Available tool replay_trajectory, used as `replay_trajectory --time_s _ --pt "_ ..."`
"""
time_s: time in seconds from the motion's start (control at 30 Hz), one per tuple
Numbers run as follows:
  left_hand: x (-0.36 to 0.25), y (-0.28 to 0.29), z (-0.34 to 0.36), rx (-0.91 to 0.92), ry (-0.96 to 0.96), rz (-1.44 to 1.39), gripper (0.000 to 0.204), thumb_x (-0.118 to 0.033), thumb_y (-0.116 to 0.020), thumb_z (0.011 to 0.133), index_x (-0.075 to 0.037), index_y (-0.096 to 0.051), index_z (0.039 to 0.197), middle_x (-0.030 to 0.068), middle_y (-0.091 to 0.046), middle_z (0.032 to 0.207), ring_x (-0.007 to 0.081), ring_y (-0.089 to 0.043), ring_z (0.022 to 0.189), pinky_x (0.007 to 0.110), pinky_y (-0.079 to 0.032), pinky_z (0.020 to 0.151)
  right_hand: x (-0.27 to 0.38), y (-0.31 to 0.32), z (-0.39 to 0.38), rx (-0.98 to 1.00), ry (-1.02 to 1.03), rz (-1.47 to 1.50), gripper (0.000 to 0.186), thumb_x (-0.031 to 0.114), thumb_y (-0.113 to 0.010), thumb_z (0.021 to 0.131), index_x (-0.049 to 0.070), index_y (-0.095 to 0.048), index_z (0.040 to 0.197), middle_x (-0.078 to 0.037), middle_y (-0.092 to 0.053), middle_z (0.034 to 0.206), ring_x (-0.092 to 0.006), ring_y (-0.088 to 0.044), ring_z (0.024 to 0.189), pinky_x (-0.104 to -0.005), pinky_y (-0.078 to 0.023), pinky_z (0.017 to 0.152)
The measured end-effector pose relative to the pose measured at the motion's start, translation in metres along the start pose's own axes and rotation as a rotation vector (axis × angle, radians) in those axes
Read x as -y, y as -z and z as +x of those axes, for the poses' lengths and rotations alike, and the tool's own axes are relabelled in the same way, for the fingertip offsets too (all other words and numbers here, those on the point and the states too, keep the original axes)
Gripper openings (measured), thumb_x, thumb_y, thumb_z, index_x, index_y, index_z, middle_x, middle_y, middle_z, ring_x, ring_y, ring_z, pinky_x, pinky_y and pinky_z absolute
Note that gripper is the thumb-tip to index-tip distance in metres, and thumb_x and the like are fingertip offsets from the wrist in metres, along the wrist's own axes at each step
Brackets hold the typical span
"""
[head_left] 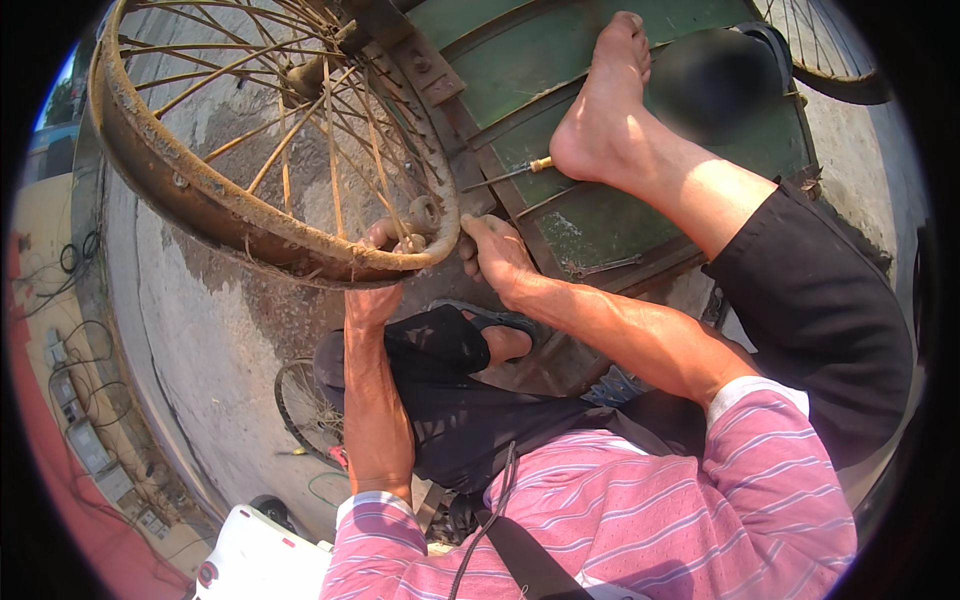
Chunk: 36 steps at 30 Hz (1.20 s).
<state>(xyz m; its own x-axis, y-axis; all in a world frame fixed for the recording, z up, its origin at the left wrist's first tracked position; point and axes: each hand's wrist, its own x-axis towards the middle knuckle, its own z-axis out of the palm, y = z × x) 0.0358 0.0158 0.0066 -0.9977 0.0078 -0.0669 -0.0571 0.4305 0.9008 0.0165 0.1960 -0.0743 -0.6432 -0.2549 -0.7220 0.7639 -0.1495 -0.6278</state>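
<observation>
The rusty, tyreless wheel (270, 232) tilts across the upper left, its lower rim coming down to the person's hands. The left hand (382, 236) reaches up from below, its wrist passing behind the rim, with the fingers curled closed on the lowest stretch and showing on the inner side among the spokes (333, 160). A small round rusty piece (425, 214) sits just right of those fingertips, inside the rim. The right hand (495, 255) is just outside the rim's right edge, fingers folded in and thumb tip close to the metal; whether it touches the rim or pinches anything, I cannot tell. Beyond it, a screwdriver (540, 163) with a yellowish handle points its shaft toward the wheel, near the heel of a bare foot (610, 130) on the green panel (580, 230).
</observation>
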Motion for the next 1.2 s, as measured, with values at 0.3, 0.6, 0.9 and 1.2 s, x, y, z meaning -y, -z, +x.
replay_trajectory --time_s 0.3,0.6,0.9,1.2 --pt "0.007 0.002 0.002 0.016 -0.025 0.020 0.035 -0.034 -0.067 0.108 0.001 -0.069 0.112 0.0028 -0.068 0.080 0.0105 -0.062 0.071 0.027 -0.050 0.064 0.008 0.001 0.011 -0.106 0.146 -0.197 0.036 0.037 -0.063 0.103 0.002 -0.066 0.099 -0.006 -0.069 0.085 -0.0151 -0.063 0.067 -0.0319 -0.051 0.065" --pt "0.005 0.003 -0.001 0.027 0.014 -0.043 0.034 -0.034 -0.066 0.108 0.000 -0.069 0.113 0.0031 -0.068 0.080 0.0114 -0.063 0.071 0.028 -0.051 0.064 0.037 0.000 -0.016 -0.037 0.462 -0.237 0.035 0.031 -0.066 0.102 -0.002 -0.069 0.115 -0.009 -0.072 0.095 -0.0180 -0.070 0.089 -0.0344 -0.057 0.080" --pt "0.000 0.002 0.002 0.012 -0.101 0.136 0.033 -0.034 -0.065 0.108 -0.001 -0.069 0.110 0.0063 -0.069 0.072 0.0150 -0.067 0.066 0.033 -0.053 0.062 0.050 0.009 0.002 0.207 0.606 -0.311 0.040 0.030 -0.066 0.098 0.000 -0.073 0.123 -0.018 -0.075 0.118 -0.0307 -0.071 0.112 -0.0408 -0.053 0.098" --pt "0.006 0.001 0.001 0.034 0.155 -0.158 0.024 -0.021 -0.075 0.102 -0.003 -0.073 0.117 0.0048 -0.074 0.102 0.0124 -0.067 0.091 0.030 -0.055 0.079 0.054 0.006 -0.001 0.292 0.510 -0.242 0.035 0.025 -0.064 0.103 -0.004 -0.070 0.121 -0.009 -0.074 0.106 -0.0136 -0.067 0.095 -0.0319 -0.055 0.085"
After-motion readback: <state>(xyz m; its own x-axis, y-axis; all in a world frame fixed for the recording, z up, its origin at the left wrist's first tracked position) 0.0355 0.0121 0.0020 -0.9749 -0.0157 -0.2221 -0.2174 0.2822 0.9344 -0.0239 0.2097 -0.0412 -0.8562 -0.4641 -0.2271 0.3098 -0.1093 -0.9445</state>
